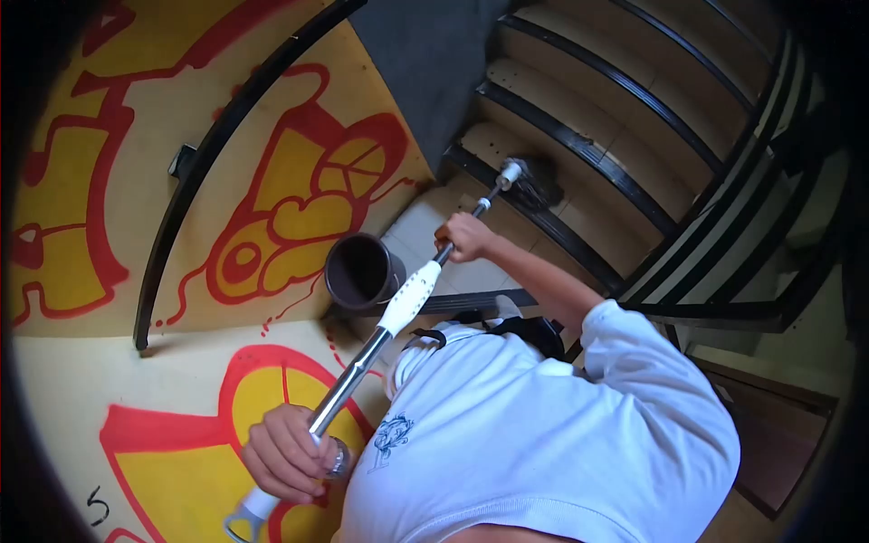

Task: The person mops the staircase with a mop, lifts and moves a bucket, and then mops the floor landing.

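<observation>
A mop (412, 297) with a metal pole and a white grip section lies diagonally across the view. My left hand (290, 452) is closed around its lower metal part, above the white end with a hanging loop. Farther up, my right hand (466, 237) wraps round the pole near the mop head. The dark, stringy mop head (541, 185) rests on a stair step (588, 213), by its black edge strip. A dark bucket (362, 271) stands left of the pole, its inside in shadow.
Tiled stairs with black edge strips (579, 136) rise toward the upper right. A curved black handrail (195, 167) runs along the yellow wall with red graffiti (308, 199) on the left. A black railing (715, 312) borders the stairs at right.
</observation>
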The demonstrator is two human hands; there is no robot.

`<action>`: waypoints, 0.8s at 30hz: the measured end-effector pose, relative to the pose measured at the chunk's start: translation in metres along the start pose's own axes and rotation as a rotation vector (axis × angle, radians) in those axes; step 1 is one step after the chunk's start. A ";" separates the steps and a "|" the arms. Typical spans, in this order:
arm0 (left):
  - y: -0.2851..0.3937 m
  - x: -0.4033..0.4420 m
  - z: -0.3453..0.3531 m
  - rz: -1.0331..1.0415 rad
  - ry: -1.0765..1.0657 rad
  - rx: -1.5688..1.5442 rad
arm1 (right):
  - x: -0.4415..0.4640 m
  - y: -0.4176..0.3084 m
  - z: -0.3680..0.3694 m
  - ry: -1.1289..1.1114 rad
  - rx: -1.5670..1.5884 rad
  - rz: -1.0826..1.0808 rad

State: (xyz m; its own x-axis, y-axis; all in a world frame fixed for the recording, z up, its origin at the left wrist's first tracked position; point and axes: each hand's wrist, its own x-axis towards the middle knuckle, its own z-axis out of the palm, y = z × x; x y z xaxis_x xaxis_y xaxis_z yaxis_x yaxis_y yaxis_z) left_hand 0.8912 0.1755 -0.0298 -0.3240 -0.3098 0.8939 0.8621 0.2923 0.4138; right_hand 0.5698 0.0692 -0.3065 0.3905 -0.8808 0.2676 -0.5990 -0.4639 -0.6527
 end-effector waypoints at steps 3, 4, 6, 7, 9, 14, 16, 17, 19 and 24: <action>-0.017 0.029 0.013 -0.135 -0.312 0.215 | 0.041 0.024 0.007 0.018 0.011 -0.066; -0.025 0.034 0.022 -0.096 -0.285 0.313 | 0.063 0.045 0.017 -0.011 -0.006 -0.063; -0.031 0.030 0.030 -0.053 -0.262 0.394 | 0.092 0.049 0.019 -0.094 -0.055 -0.019; -0.021 0.019 0.024 0.031 0.153 0.506 | 0.105 0.037 0.012 -0.141 -0.084 0.023; 0.007 0.012 -0.013 0.112 0.548 0.470 | 0.136 0.049 0.052 -0.159 -0.099 0.051; 0.069 0.010 -0.096 0.046 0.856 0.625 | 0.112 -0.010 0.037 -0.076 -0.065 0.205; 0.071 0.022 -0.111 0.069 0.960 0.683 | 0.094 -0.013 0.029 -0.070 -0.073 0.255; 0.072 0.029 -0.121 0.048 0.942 0.663 | 0.082 -0.017 0.026 -0.067 -0.085 0.272; 0.060 0.048 -0.142 -0.018 0.890 0.602 | 0.054 -0.019 0.011 -0.066 -0.080 0.323; -0.037 0.072 -0.196 -0.196 0.719 0.127 | -0.036 0.012 -0.023 0.025 -0.173 0.634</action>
State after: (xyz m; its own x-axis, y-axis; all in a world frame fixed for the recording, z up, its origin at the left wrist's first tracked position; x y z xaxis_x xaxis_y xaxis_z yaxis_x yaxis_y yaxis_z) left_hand 0.9119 -0.0346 -0.0147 -0.0955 -0.8681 0.4871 0.7493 0.2594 0.6094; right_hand 0.5324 0.0934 -0.3076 -0.0901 -0.9895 -0.1131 -0.8124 0.1387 -0.5664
